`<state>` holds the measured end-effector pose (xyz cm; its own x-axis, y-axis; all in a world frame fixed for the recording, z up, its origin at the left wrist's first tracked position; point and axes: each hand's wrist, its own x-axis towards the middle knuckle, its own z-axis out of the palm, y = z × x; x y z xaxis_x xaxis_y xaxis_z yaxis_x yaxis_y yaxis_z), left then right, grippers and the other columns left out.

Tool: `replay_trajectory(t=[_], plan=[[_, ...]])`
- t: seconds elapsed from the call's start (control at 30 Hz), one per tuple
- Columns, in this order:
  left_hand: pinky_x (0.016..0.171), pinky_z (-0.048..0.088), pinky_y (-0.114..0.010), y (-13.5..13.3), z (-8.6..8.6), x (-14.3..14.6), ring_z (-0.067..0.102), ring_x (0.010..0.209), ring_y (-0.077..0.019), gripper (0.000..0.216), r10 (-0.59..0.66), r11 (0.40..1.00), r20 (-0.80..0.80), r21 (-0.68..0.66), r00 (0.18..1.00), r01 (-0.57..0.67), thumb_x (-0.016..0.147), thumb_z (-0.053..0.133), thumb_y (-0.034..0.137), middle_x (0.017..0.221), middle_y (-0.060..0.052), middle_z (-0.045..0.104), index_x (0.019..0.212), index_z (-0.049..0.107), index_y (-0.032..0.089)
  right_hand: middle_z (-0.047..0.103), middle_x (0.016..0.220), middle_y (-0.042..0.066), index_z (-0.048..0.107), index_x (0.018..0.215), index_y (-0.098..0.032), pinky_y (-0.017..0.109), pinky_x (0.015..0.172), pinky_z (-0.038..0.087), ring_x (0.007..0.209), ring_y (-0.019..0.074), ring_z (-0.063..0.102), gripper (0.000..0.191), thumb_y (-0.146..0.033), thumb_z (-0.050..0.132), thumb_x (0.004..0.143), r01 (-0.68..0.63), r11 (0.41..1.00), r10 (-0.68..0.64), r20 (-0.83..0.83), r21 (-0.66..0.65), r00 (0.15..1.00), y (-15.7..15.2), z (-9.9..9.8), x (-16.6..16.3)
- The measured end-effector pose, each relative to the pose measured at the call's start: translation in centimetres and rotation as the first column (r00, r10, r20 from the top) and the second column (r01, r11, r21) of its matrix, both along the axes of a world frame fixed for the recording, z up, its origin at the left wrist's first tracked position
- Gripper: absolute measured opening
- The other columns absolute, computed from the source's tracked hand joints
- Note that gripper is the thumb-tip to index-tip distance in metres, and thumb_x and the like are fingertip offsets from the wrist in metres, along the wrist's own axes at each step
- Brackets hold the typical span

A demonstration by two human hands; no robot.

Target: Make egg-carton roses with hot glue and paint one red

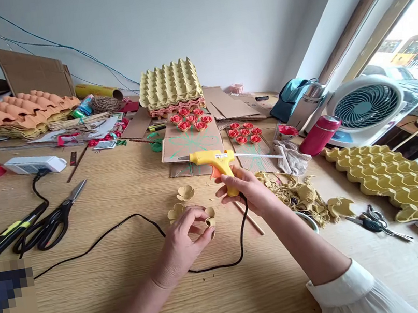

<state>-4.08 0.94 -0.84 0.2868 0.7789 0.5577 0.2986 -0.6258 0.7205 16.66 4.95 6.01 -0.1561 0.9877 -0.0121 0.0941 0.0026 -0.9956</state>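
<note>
Head view. Right hand (pixel 248 192) wrapped around the handle of the yellow glue gun (pixel 216 163), fingers closed on it, nozzle pointing left, gun raised just above the table (pixel 97 299). Black cord (pixel 125 226) runs from the gun's base, looping across the table. Left hand (pixel 184 238), just left of and below the gun, pinches a small paper flower piece (pixel 210 220) between thumb and fingertips. Two more cut flower pieces (pixel 185 193) lie just left of the gun. Black scissors (pixel 52 222) lie well left of the gun. Red paper flowers (pixel 191 118) sit on cardboard behind the gun.
</note>
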Motion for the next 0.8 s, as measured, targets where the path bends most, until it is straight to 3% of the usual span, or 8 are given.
replay_trajectory(t=[0.13, 0.2, 0.33, 0.47, 0.6, 0.8], plan=[[0.066, 0.065, -0.02, -0.1, -0.3, 0.2, 0.073, 0.071, -0.0121, 0.014, -0.004, 0.987, 0.071, -0.161, 0.997, 0.015, 0.085, 0.071, 0.014, 0.088, 0.0, 0.073, 0.094, 0.064, 0.022, 0.073, 0.105, 0.004, 0.056, 0.107, -0.025, 0.023, 0.05, 0.04, 0.06, 0.0105, 0.058, 0.037, -0.047, 0.075, 0.084, -0.012, 0.996, 0.037, -0.286, 0.086, 0.958, -1.5, 1.1, 0.9], [0.068, 0.065, -0.02, -0.1, -0.3, 0.3, 0.073, 0.069, -0.0114, 0.013, -0.005, 0.98, 0.092, -0.196, 0.996, 0.023, 0.084, 0.07, 0.014, 0.084, 0.001, 0.073, 0.093, 0.064, 0.022, 0.074, 0.112, 0.005, 0.061, 0.109, -0.025, 0.025, 0.053, 0.04, 0.062, 0.0109, 0.056, 0.031, -0.041, 0.076, 0.087, 0.004, 0.991, 0.048, -0.38, 0.135, 0.924, -2.4, 1.5, 1.5], [0.07, 0.065, -0.021, -0.1, 0.0, 0.4, 0.073, 0.069, -0.0115, 0.013, -0.021, 0.973, 0.113, -0.225, 0.993, 0.046, 0.083, 0.069, 0.014, 0.082, 0.001, 0.073, 0.09, 0.061, 0.021, 0.072, 0.127, 0.006, 0.064, 0.119, -0.028, 0.03, 0.059, 0.042, 0.06, 0.0115, 0.049, 0.034, -0.039, 0.073, 0.088, 0.017, 0.989, 0.04, -0.378, 0.147, 0.925, -4.3, 2.3, 2.7], [0.07, 0.065, -0.022, -0.2, 0.2, 0.6, 0.073, 0.069, -0.0118, 0.013, -0.044, 0.964, 0.136, -0.254, 0.99, 0.078, 0.081, 0.069, 0.014, 0.081, 0.001, 0.072, 0.089, 0.061, 0.021, 0.073, 0.11, 0.006, 0.066, 0.116, -0.028, 0.034, 0.058, 0.041, 0.058, 0.0143, 0.044, 0.038, -0.047, 0.074, 0.084, 0.086, 0.989, -0.049, -0.277, 0.121, 0.96, -6.3, 2.6, 3.9], [0.071, 0.065, -0.022, -0.2, 0.1, 0.7, 0.074, 0.071, -0.0125, 0.013, -0.047, 0.959, 0.159, -0.271, 0.986, 0.09, 0.081, 0.069, 0.015, 0.081, 0.001, 0.072, 0.09, 0.062, 0.021, 0.071, 0.107, 0.006, 0.066, 0.106, -0.028, 0.033, 0.056, 0.039, 0.058, 0.0147, 0.044, 0.037, -0.057, 0.075, 0.086, 0.107, 0.988, -0.085, -0.19, 0.108, 0.978, -8.5, 1.1, 5.4], [0.073, 0.063, -0.02, -0.6, 0.7, 0.8, 0.075, 0.074, -0.0131, 0.014, -0.001, 0.957, 0.163, -0.287, 0.987, 0.049, 0.082, 0.068, 0.013, 0.084, -0.001, 0.076, 0.095, 0.068, 0.02, 0.071, 0.106, 0.006, 0.071, 0.112, -0.027, 0.032, 0.061, 0.046, 0.062, 0.0146, 0.051, 0.028, -0.052, 0.062, 0.1, -0.023, 0.995, 0.035, -0.119, 0.096, 0.992, -11.5, -3.3, 6.9]])
